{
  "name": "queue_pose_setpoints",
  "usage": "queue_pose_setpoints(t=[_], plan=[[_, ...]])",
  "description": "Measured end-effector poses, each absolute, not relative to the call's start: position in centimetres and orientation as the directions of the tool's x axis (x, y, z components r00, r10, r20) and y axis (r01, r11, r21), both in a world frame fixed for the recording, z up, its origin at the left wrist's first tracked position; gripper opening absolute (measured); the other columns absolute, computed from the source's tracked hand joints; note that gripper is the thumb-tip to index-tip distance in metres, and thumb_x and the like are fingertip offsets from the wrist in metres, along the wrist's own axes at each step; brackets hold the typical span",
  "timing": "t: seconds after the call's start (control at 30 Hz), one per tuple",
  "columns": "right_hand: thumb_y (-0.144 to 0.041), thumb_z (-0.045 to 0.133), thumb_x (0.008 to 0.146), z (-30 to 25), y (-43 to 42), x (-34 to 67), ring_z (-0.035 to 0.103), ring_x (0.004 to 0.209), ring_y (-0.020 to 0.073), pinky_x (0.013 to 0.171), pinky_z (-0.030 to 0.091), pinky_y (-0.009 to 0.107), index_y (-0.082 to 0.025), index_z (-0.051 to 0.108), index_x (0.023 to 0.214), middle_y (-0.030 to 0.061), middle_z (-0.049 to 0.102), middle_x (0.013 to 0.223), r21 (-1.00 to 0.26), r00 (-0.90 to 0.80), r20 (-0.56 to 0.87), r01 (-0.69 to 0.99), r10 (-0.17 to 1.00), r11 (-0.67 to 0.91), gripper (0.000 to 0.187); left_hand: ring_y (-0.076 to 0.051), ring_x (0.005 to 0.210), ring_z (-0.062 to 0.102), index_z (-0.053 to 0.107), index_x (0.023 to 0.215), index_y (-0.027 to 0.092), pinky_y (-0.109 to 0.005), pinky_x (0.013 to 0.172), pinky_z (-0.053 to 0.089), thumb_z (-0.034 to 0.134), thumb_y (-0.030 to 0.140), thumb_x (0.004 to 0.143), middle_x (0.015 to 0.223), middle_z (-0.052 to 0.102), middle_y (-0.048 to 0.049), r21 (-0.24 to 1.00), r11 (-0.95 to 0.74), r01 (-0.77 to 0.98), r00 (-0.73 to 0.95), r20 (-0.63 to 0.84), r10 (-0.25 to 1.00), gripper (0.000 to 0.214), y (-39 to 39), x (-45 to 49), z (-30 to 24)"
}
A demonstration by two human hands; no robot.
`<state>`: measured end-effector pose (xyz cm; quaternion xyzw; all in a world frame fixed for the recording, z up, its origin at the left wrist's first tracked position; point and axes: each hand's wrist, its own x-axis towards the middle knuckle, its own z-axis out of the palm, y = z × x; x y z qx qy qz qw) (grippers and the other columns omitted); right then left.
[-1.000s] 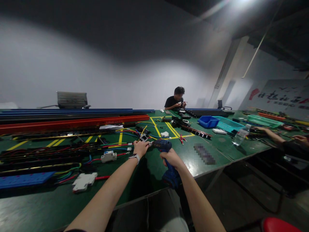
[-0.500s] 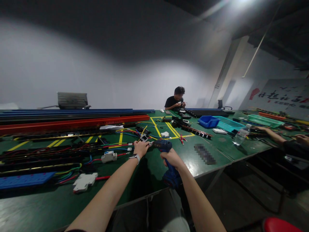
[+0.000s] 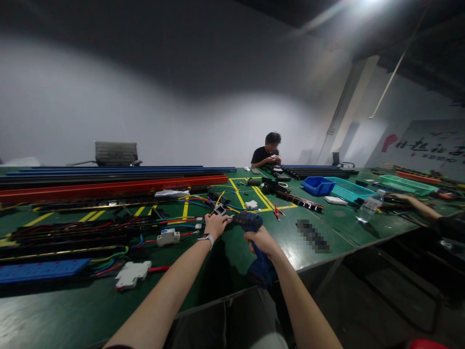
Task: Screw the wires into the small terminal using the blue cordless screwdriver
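Note:
My right hand is wrapped round the grip of a blue cordless drill, whose nose points left. My left hand, with a white watch on the wrist, is closed on a small grey-and-white part right at the drill's tip. Both hands hover over the green table near its front edge. Red and blue wires run leftward from the part.
Long red, blue and black rails lie across the table's left side. White breakers sit at front left. Blue and teal bins and a plastic bottle stand right. One person sits at the far end; another person's arm rests at right.
The view has shifted slightly, so everything sits a little right and lower. My hands keep the same hold on the drill and the part.

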<state>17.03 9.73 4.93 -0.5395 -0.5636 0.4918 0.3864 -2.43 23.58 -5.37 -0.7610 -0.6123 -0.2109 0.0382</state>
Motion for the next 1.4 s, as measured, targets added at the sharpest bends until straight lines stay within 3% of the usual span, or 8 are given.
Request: queue_pose_setpoints(t=[1.1, 1.4], plan=[[-0.018, 0.057, 0.065, 4.11, 10.06, 17.24, 0.048, 0.035, 0.0108, 0.035, 0.03, 0.02, -0.02, 0.046, 0.063, -0.0079, 0.04, 0.044, -0.975, -0.133, -0.032, 0.222, 0.991, -0.002, 0.011, -0.029, 0.103, 0.057, 0.07, 0.104, 0.037, -0.048, 0.094, 0.02, 0.038, 0.059, 0.094, 0.1, 0.073, -0.0069, 0.195, -0.23, 0.954, 0.157, 0.33, 0.931, 0.039, 24.06, -2.49, -5.91], [-0.018, 0.056, 0.065, 4.81, 9.45, 16.92, 0.045, 0.034, 0.0105, 0.037, 0.029, 0.02, -0.02, 0.046, 0.062, -0.0064, 0.042, 0.038, -0.969, -0.115, -0.066, 0.246, 0.991, -0.036, 0.011, -0.028, 0.102, 0.057, 0.07, 0.102, 0.037, -0.048, 0.095, 0.02, 0.041, 0.052, 0.095, 0.101, 0.073, -0.0067, 0.22, -0.236, 0.947, 0.153, 0.338, 0.929, 0.034, 23.6, -2.46, -5.4]])
